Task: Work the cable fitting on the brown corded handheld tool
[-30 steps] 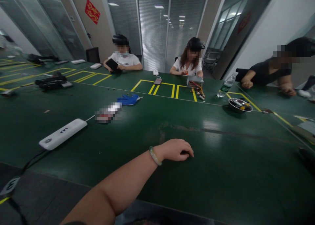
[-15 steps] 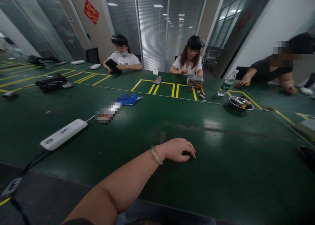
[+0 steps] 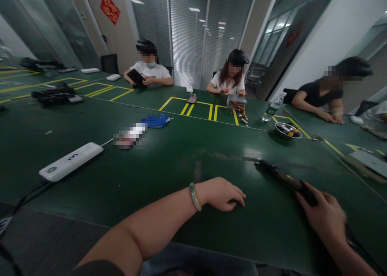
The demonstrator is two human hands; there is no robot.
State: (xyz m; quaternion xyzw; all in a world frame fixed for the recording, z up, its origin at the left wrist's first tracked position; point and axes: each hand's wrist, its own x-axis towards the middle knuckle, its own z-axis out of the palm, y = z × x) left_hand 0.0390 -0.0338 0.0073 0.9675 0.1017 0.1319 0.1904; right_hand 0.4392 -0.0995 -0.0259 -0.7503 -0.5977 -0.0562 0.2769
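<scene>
And there's the metal bowl (image 3: 288,130) on the green surface (image 3: 169,163), dark and yellow items inside — the bottle (image 3: 273,107) standing near it. Right hand (image 3: 325,215), fingers wrapped round a long dark tool (image 3: 284,179), its tip out over the surface; left hand (image 3: 224,194) — fingers loosely curled, holding nothing visible.

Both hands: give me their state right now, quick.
Left hand: loosely open, nothing visibly held.
Right hand: closed, gripping a long dark tool.
</scene>
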